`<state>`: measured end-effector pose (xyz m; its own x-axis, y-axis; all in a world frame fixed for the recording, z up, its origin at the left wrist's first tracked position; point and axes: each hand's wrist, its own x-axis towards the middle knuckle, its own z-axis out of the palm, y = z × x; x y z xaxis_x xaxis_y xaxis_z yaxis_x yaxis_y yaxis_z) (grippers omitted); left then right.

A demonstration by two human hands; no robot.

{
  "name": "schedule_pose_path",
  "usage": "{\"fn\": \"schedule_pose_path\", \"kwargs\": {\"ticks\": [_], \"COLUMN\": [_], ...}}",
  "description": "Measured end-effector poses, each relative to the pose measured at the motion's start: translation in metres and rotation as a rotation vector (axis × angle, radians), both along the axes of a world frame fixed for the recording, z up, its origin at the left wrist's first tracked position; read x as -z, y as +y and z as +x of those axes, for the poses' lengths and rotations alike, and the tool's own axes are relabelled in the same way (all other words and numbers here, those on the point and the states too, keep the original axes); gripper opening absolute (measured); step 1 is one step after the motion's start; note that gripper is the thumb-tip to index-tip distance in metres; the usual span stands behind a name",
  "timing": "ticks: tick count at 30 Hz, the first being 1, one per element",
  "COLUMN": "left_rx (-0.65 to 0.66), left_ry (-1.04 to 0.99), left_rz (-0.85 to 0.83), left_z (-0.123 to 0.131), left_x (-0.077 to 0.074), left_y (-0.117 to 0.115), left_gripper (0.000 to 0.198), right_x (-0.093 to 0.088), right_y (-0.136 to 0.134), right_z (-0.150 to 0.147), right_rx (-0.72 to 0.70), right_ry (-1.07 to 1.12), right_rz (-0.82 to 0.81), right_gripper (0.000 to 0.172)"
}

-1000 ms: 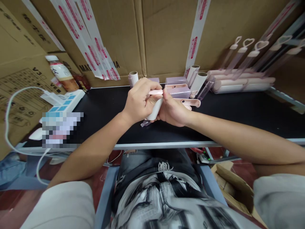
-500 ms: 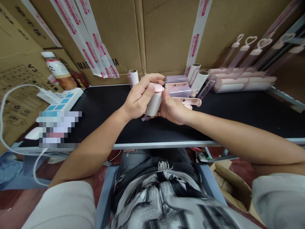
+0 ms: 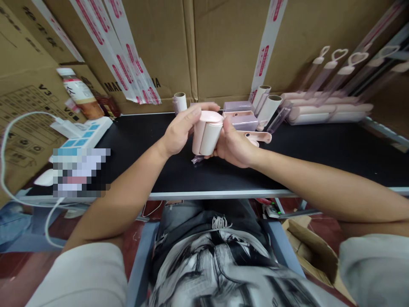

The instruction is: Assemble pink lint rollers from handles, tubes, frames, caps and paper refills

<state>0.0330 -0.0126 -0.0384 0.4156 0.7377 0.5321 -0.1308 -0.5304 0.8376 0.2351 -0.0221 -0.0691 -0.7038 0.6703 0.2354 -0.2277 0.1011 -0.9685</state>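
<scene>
Between both hands, just above the black tabletop (image 3: 159, 176), is a short lint roller (image 3: 211, 140) with a white paper roll and a pink casing and end cap. My left hand (image 3: 180, 131) grips its left side, thumb near the pink top and fingers reaching behind. My right hand (image 3: 237, 144) is closed round the right side, its thumb at the cap's edge; most of its fingers are hidden. Close to my right wrist lies a pink handle piece (image 3: 260, 136). A small clear purple piece (image 3: 197, 159) lies below the roller.
Behind my hands stand purple covers (image 3: 244, 123) and white paper rolls (image 3: 269, 111). Pink lint rollers with heart-topped handles (image 3: 332, 111) are stacked at the right. A power strip (image 3: 86, 135) and a drink bottle (image 3: 81, 96) occupy the left; cardboard (image 3: 223, 51) walls the back.
The roller has turned in my hands, so its pink casing now shows beside the white roll. My left thumb has moved back from the white roll towards the pink top.
</scene>
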Motion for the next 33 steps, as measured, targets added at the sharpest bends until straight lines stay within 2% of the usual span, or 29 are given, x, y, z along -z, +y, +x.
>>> {"fn": "schedule_pose_path", "kwargs": {"ticks": [2,4,12,15,18,20,22,24,26,28,30,33], "left_rx": [0.037,0.04,-0.05,-0.106,-0.142,-0.182,-0.23,-0.254,-0.24,-0.236,-0.267,-0.291], "left_ry": [0.087,0.147,0.084,0.12,0.032,-0.037,-0.06,-0.068,-0.078,-0.074,-0.065,-0.067], "left_rz": [-0.129,-0.182,-0.058,0.007,-0.051,-0.072,-0.073,-0.103,-0.158,-0.188,-0.182,-0.181], "left_z": [-0.002,-0.003,0.004,0.012,0.011,0.003,-0.01,-0.02,-0.025,-0.026,-0.024,-0.022], "left_x": [0.001,0.001,-0.003,-0.003,-0.003,-0.005,-0.009,-0.012,-0.013,-0.012,-0.01,-0.006], "left_y": [-0.002,-0.004,-0.002,-0.004,-0.004,0.0,0.006,0.013,0.018,0.02,0.019,0.018], "left_gripper": [0.069,0.079,0.085,0.087,0.08,0.073,0.075,0.086,0.099,0.103,0.096,0.084], "right_x": [0.0,-0.001,0.001,0.002,0.001,0.0,0.001,0.003,0.007,0.011,0.013,0.009], "right_y": [0.001,0.0,-0.001,-0.004,-0.005,-0.003,0.003,0.009,0.012,0.014,0.013,0.009], "right_z": [0.0,0.0,-0.005,-0.008,-0.004,0.002,0.01,0.016,0.018,0.017,0.015,0.016], "right_rx": [0.007,0.018,0.059,0.064,0.069,0.116,0.186,0.207,0.17,0.132,0.127,0.174], "right_ry": [0.005,0.025,0.145,0.162,0.138,0.075,-0.039,-0.192,-0.381,-0.571,-0.674,-0.564], "right_rz": [-0.009,-0.04,-0.147,-0.134,-0.068,0.079,0.383,0.748,0.995,1.079,1.111,1.16], "right_gripper": [0.101,0.101,0.079,0.073,0.07,0.064,0.054,0.045,0.041,0.042,0.038,0.031]}}
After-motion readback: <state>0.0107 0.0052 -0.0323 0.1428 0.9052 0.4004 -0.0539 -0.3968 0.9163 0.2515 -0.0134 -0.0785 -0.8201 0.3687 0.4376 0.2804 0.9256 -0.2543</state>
